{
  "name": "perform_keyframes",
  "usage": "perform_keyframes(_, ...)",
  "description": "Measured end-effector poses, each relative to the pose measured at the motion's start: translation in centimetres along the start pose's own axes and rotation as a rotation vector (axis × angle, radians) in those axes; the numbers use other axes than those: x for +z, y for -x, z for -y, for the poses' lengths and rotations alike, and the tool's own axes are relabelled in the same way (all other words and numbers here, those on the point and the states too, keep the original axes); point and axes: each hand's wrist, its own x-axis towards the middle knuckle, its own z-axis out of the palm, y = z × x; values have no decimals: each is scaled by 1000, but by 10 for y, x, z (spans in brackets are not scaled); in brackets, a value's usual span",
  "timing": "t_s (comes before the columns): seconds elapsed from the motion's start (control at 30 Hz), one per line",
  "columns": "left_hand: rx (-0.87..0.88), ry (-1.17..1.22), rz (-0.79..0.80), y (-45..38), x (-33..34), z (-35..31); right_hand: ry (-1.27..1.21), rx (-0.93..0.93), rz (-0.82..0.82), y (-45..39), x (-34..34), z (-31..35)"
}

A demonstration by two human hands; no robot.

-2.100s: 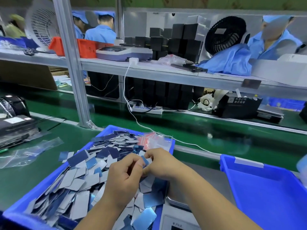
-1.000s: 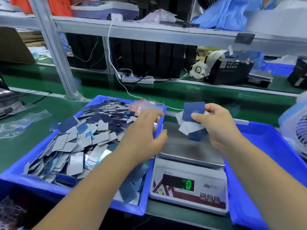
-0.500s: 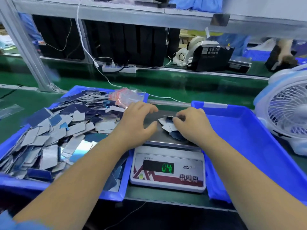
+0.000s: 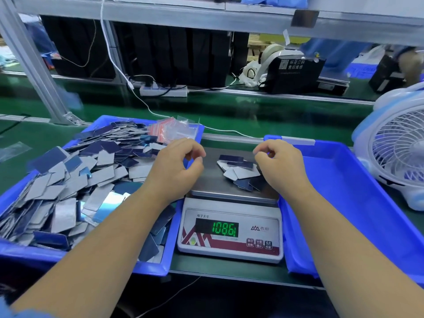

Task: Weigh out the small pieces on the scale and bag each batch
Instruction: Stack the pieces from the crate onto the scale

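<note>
While the small heap of thin, flat blue and silver-grey rectangular pieces point(image 4: 241, 172) is lying on the steel pan of the white digital scale point(image 4: 229, 228), toward its 3 o'clock edge, I am hovering my left hand point(image 4: 176, 168) and right hand point(image 4: 278, 165) on either side, fingers loosely curled and grasping nothing. I am judging these pieces to be light, stiff, slick and apt to slide apart, so I am planning to pinch the heap by its edges.

Scale point(image 4: 230, 230) wedged between heaped bin point(image 4: 160, 267) and empty bin point(image 4: 358, 198).
</note>
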Motion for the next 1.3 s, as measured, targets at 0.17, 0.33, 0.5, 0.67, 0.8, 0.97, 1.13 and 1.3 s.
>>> perform_keyframes(0.17, -27, -11, -23, -1, -1, 3, 60, -43, 44, -6, -3, 6)
perform_keyframes(0.33, -41, 19, -54, -1, -3, 3, 226, -160, 271, -23, -12, 14)
perform_keyframes(0.5, -74, 36, -66, -1, -6, 3, 309, -155, 372, -40, -8, 11)
perform_keyframes(0.67, -77, 48, -80, -2, -7, 6, 296, -73, 484, -46, 6, 9)
perform_keyframes(0.8, -82, 72, -80, -3, -7, 7, 301, -66, 538, -48, 6, 6)
perform_keyframes(0.97, -89, 95, -81, -4, -8, 7, 295, -162, 528, -52, 2, 2)
perform_keyframes(1.13, -105, 86, -75, -4, -8, 7, 274, -185, 624, -55, -5, 3)
perform_keyframes(1.3, -106, 96, -68, -5, -8, 7, 374, -217, 713, -55, -17, 3)
